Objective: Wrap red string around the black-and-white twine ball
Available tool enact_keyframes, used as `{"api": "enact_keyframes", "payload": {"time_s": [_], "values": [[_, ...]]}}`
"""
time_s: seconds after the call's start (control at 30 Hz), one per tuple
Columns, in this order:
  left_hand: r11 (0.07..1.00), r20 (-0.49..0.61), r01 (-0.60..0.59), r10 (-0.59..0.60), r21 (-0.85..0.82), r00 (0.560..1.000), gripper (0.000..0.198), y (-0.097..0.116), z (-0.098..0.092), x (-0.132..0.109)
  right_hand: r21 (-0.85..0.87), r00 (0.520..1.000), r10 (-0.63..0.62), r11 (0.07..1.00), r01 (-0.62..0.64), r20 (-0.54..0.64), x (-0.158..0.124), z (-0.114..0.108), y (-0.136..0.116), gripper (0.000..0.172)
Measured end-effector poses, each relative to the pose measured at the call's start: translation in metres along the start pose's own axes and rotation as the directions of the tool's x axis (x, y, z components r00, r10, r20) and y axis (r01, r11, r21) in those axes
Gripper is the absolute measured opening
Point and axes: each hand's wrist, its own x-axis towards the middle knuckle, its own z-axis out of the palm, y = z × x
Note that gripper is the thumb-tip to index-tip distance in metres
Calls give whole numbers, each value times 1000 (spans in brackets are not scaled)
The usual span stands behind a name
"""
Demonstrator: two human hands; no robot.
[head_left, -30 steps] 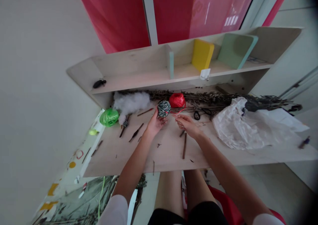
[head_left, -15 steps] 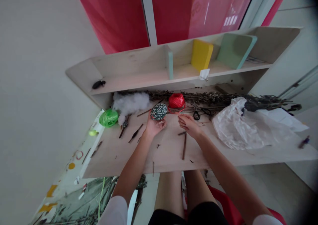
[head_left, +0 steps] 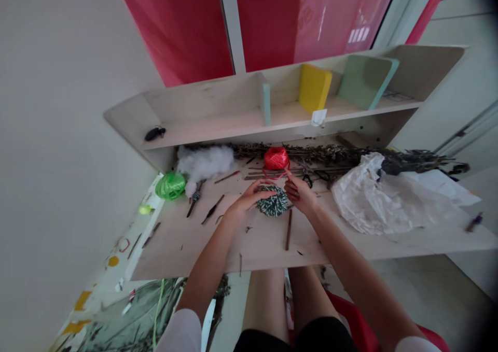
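A green-and-white twine ball [head_left: 273,205] rests on the wooden desk [head_left: 218,248] between my hands. My left hand [head_left: 246,201] curls over its left and top side, fingers touching it. My right hand [head_left: 299,192] is at the ball's right, fingers pinched on a red strand that runs up to the red twine ball [head_left: 276,158] behind. A thin brown stick [head_left: 288,229] lies on the desk just below my right hand.
A green twine ball [head_left: 170,184] and white stuffing [head_left: 205,161] lie at the left. Black scissors [head_left: 314,176] and a row of dry twigs [head_left: 342,155] sit along the back. A crumpled white plastic bag [head_left: 381,199] covers the right side. Short sticks lie scattered.
My left hand has brought the green-and-white ball down from mid-air and set it on the desk between both hands. My right hand has shifted slightly toward the back.
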Motion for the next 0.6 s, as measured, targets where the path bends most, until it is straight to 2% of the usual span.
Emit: {"api": "enact_keyframes", "payload": {"time_s": [0.13, 0.23, 0.43, 0.6], "values": [[946, -89, -74, 106, 315, 990, 51, -5, 4, 4, -9, 1000, 5, 1000, -5, 0, -1, 0, 0, 40], [888, -132, -112, 190, 446, 973, 47, -12, 4, 9, -17, 1000, -1, 1000, 1, 4, -3, 2, -1, 36], [870, -285, -135, 297, 475, 911, 48, -18, 0, 14, 48, 1000, 17, 999, -17, -4, -3, 3, 1, 35], [854, -305, -195, 373, 482, 876, 48, -19, -2, 16, 70, 1000, 7, 998, -7, -4, 0, 0, 4, 39]]}}
